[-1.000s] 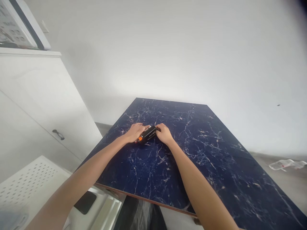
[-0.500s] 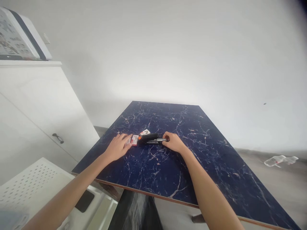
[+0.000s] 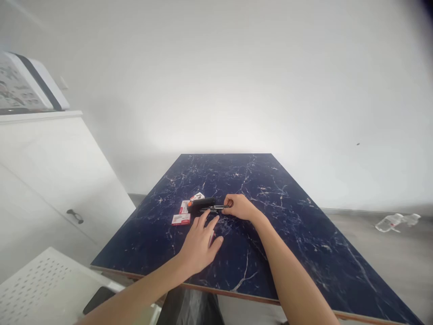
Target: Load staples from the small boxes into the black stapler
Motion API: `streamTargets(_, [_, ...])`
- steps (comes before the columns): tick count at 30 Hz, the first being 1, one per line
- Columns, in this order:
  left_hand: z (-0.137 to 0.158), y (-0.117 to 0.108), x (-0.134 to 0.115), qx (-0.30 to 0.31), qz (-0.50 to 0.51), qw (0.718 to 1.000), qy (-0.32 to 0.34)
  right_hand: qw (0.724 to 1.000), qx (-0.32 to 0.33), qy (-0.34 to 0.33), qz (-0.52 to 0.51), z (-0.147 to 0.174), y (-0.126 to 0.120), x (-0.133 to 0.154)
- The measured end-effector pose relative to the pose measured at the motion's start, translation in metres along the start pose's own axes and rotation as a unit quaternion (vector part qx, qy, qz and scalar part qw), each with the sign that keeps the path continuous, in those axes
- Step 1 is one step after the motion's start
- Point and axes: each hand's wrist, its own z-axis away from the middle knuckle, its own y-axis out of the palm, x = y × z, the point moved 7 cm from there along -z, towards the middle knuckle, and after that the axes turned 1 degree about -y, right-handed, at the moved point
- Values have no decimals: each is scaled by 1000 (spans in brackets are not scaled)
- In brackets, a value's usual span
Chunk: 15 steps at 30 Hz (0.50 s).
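Observation:
A black stapler [image 3: 203, 204] with an orange spot at its left end lies on the dark blue marbled table, its metal rail [image 3: 220, 206] sticking out to the right. The thumb and fingers of my right hand [image 3: 239, 206] are closed on the end of that rail. My left hand [image 3: 199, 248] is spread just in front of the stapler, palm down. A small red and white piece [image 3: 211, 236] shows between its fingers, mostly hidden. Left of the stapler lie red and white staple boxes: one in front [image 3: 181, 220], one beside it [image 3: 184, 206], one behind [image 3: 197, 196].
The table [image 3: 287, 253] has its near edge by my body. To the left stand a white cabinet [image 3: 37, 180] with a dark handle and a white perforated surface [image 3: 40, 280]. A clear plastic bottle [image 3: 389, 222] lies on the floor at the right.
My left hand has moved right and nearer to me, away from the staple boxes, uncovering them. My right hand stays at the stapler's rail. The camera view has shifted slightly.

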Motion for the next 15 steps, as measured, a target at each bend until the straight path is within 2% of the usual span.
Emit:
streamTargets(2, [-16, -18, 7, -38, 13, 999, 12, 1000, -1, 2, 1, -1, -1, 0])
streamTargets(4, [-37, -44, 36, -70, 24, 997, -11, 1000, -3, 6, 3, -1, -2, -2])
streamTargets(5, [-48, -56, 56, -66, 32, 997, -37, 1000, -1, 9, 4, -2, -2, -3])
streamTargets(7, [-70, -69, 100, -4, 54, 995, -89, 1000, 3, 14, 2, -2, 0, -6])
streamTargets(8, [-78, -70, 116, 58, 72, 991, -92, 1000, 5, 16, -1, -3, 2, -8])
streamTargets(10, [-85, -62, 135, 200, 93, 974, -57, 1000, 6, 21, -9, -3, 4, -11])
streamTargets(11, [-85, -58, 141, 241, 94, 965, -47, 1000, 6, 25, -13, -3, 6, -12])
streamTargets(13, [-83, -54, 151, 266, 80, 960, -49, 999, 8, 31, -19, -2, 7, -13])
streamTargets(15, [-78, -52, 157, 243, 59, 966, -62, 999, 7, 33, -15, -2, 7, -12])
